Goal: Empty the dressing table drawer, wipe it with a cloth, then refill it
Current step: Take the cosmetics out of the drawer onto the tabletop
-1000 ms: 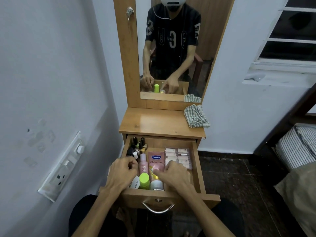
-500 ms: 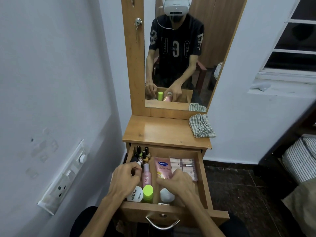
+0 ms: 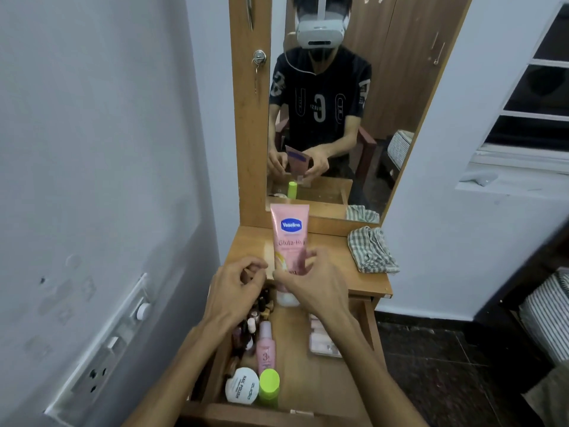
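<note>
The right hand [image 3: 311,285] held a tall pink plastic Vaseline lotion tube [image 3: 290,241] upright, cap down, above the back of the open wooden drawer [image 3: 320,377]; its grip was clamped on the tube's lower half, fingers wrapped across the front and thumb at the left edge, so the tube's flat sealed end rose well above the knuckles. The left hand [image 3: 235,291] hovered just left of the tube, its grip loosely curled and pinched together on nothing that could be made out. Below that hand, along the drawer's left side, stood a cluster of small dark nail polish bottles [image 3: 255,318]. Nearer the drawer's front lay a slim pink spray bottle [image 3: 266,349], a round white jar lid [image 3: 241,386] and a lime-green cap [image 3: 269,385]. A clear tray of pale pink items [image 3: 321,340] sat on the drawer's right side. Beyond the drawer, a crumpled green-and-white checked cloth [image 3: 371,251] lay on the right end of the wooden table [image 3: 249,245], touching the mirror frame.
</note>
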The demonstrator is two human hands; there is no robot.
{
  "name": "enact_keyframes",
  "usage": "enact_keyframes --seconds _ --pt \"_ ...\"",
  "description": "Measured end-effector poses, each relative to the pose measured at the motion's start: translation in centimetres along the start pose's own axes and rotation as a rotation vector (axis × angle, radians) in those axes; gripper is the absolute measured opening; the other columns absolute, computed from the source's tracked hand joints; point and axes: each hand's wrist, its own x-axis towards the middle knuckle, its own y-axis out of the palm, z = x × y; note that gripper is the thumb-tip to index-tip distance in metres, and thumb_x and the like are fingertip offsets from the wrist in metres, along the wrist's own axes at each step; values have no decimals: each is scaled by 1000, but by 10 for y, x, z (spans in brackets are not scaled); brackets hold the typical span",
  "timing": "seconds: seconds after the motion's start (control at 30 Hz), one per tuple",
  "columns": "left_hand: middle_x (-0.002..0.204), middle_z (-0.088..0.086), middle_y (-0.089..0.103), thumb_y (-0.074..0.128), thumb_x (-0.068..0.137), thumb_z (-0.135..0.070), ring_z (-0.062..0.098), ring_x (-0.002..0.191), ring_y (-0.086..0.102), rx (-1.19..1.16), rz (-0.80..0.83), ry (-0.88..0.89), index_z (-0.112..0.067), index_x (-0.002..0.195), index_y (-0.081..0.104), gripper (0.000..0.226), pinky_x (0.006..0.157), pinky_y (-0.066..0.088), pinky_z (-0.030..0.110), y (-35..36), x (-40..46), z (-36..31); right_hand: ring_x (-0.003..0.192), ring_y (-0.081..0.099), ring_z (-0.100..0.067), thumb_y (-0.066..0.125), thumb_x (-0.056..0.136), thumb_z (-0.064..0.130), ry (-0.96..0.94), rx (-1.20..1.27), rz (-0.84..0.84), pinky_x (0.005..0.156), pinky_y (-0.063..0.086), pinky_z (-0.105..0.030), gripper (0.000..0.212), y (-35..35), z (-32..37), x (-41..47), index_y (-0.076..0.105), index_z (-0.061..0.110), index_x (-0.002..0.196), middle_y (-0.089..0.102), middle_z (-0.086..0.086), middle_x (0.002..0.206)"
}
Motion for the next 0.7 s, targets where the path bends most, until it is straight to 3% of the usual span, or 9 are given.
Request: enact_keyframes --seconds 0.1,0.2,0.3,0.4,0.53,0.63,0.7 --pt "86 -19 73 59 87 -26 6 76 69 -25 22 -11 -41 93 70 20 76 60 38 -2 30 -2 82 69 -11 73 59 75 -81 36 -103 71 59 -40 71 25 15 35 44 28 103 68 11 89" --pt "86 -23 71 54 78 -35 12 80 71 -59 16 -54 -51 90 66 23 77 60 40 -6 57 -2 79 68 -16 80 69 68 -138 47 -168 67 54 -36 65 44 27 69 45 24 103 69 8 88" --pt "98 -15 71 57 79 -37 12 88 68 -49 25 -70 -38 110 68 32 79 61 43 -7 82 4 82 71 -20 81 66 69 -163 53 -217 70 57 -39 66 60 37 97 45 27 102 71 7 92" --pt "113 -7 69 62 92 -27 6 93 64 8 15 -59 -27 125 63 33 81 57 31 -4 106 19 91 72 -21 83 71 62 -171 43 -217 70 53 -31 65 76 44 120 47 24 110 72 3 103" --pt "120 -3 65 65 93 -22 5 95 62 10 11 -79 -22 132 58 39 79 50 23 -1 126 34 98 71 -23 87 76 54 -156 57 -214 71 46 -26 65 94 49 137 47 21 114 71 -1 112" --pt "131 1 60 67 94 -20 17 111 59 33 38 -102 -20 140 51 48 93 52 33 1 132 45 98 72 -21 90 76 47 -156 106 -211 73 48 -24 60 110 45 145 49 21 111 73 0 112" --pt "135 1 59 67 94 -21 16 112 57 40 47 -112 -23 142 49 51 96 53 37 3 135 53 99 72 -19 91 76 41 -155 143 -207 78 56 -25 57 119 40 147 52 21 113 73 1 113"
